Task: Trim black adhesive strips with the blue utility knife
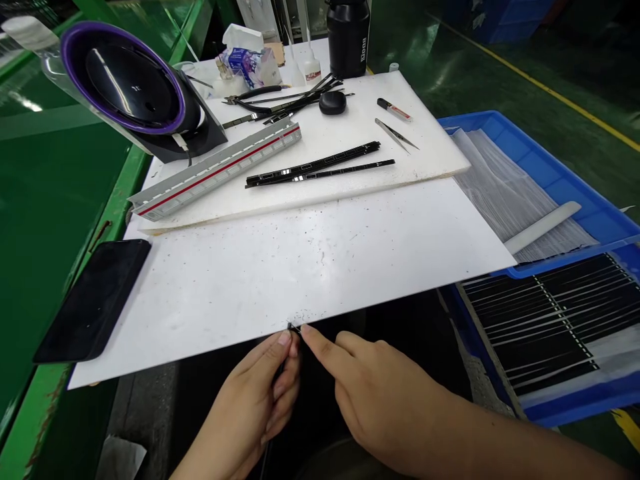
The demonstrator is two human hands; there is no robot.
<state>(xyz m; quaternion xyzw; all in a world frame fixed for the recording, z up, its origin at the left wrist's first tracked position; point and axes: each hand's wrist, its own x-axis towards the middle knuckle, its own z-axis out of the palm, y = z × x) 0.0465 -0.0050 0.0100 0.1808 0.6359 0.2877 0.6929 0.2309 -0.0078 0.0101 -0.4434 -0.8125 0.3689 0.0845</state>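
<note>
At the front edge of the white tabletop (pixel 240 287), my left hand (pixel 265 387) pinches a thin black strip (pixel 289 326) between thumb and fingers. Its end pokes out above the thumb, and a dark length hangs below the hand. My right hand (pixel 360 373) comes in from the right, index finger stretched to the strip's end and the other fingers curled. A small, thin, dark piece shows at that fingertip; what it is I cannot make out. Dark crumbs lie on the tabletop just beyond. Farther back, more black strips (pixel 320 163) rest on a white foam board (pixel 350 193).
On the foam board are a grey channel piece (pixel 220 170), tweezers (pixel 395 135), a small knife (pixel 394 109) and pliers (pixel 255 95). A phone (pixel 95 300) lies left, below a purple-rimmed fan (pixel 125 80). Blue trays (pixel 520 147) stand right; a black bottle (pixel 349 40) stands behind.
</note>
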